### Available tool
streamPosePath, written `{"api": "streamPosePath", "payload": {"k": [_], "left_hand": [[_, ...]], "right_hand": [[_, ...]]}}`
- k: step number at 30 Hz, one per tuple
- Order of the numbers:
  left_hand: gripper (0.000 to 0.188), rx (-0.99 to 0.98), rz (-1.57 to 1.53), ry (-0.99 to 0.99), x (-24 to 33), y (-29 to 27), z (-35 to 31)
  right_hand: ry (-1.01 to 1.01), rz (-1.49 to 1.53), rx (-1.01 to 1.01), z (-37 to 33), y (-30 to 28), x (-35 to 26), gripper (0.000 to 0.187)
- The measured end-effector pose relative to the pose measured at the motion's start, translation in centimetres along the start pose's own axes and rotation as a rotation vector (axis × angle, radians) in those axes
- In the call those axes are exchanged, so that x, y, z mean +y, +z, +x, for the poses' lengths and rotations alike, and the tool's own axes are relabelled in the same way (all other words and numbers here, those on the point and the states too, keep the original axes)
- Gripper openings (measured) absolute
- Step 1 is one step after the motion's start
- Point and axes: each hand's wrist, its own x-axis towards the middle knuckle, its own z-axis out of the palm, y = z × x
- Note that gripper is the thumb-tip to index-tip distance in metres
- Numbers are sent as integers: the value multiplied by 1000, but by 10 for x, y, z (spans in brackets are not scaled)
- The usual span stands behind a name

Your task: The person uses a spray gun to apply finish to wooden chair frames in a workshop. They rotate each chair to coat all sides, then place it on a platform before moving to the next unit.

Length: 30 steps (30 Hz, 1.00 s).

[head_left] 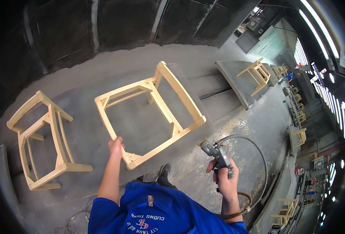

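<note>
My left hand (116, 146) is closed round the front rail of a pale wooden chair frame (165, 104), close to its near corner. The frame has no seat panel, and its backrest is on the far right side. In my right hand (228, 180) is a grey spray gun (218, 158), gripped by its handle with the nozzle toward the chair frame. A grey hose (264, 163) curves from the gun round past my forearm. To the left stands a second seatless chair frame (57, 142) of the same pale wood.
Both frames stand on a grey platform (84, 111) before a dark panelled wall (63, 31). Another platform (235, 84) at the right bears a chair frame (255, 76). More frames line the far right, with people beyond. Hose coils (76, 216) lie on the floor at lower left.
</note>
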Motion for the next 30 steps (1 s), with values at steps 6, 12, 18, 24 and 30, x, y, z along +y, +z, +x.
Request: {"api": "streamPosePath", "payload": {"k": [6,12,18,24,30], "left_hand": [[24,62,45,18,57,-84,-6],[27,314,371,186,85,-86,-12],[43,595,792,373,73,-89,7],[50,681,883,259,78,-80,9],[46,655,856,259,79,-77,9]], "right_hand": [[7,113,29,11,-25,13,74],[81,173,189,34,-57,38,68],[222,325,187,90,-77,77,60],[338,564,105,176,-68,134,56],[383,415,-73,227,-44,195,53]]}}
